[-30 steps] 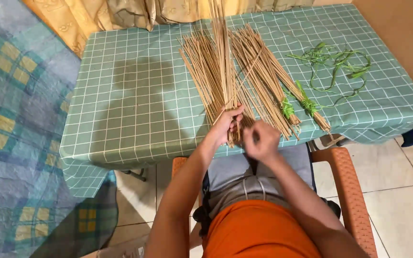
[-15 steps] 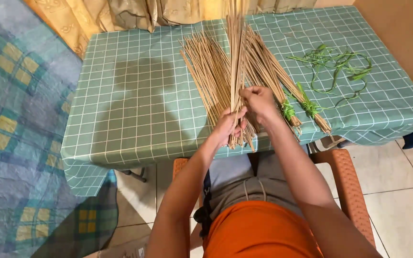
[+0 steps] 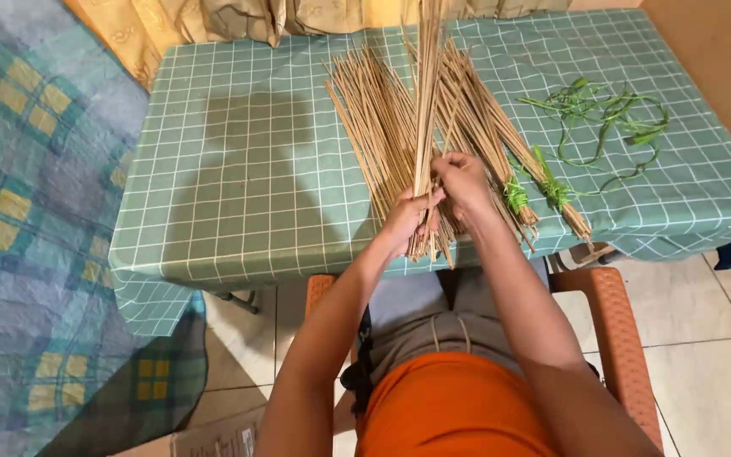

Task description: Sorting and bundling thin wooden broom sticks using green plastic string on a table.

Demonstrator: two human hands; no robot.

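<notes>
While the left hand [image 3: 408,222] clenches the near end of a bundle of thin tan sticks [image 3: 426,110] — raised upright over the desk [image 3: 239,169] — the right hand [image 3: 463,179] grips the same bundle just beyond it. Loose sticks [image 3: 374,127] lie beneath; green-tied bundles [image 3: 543,190] and green strips [image 3: 602,118] lie right.
</notes>
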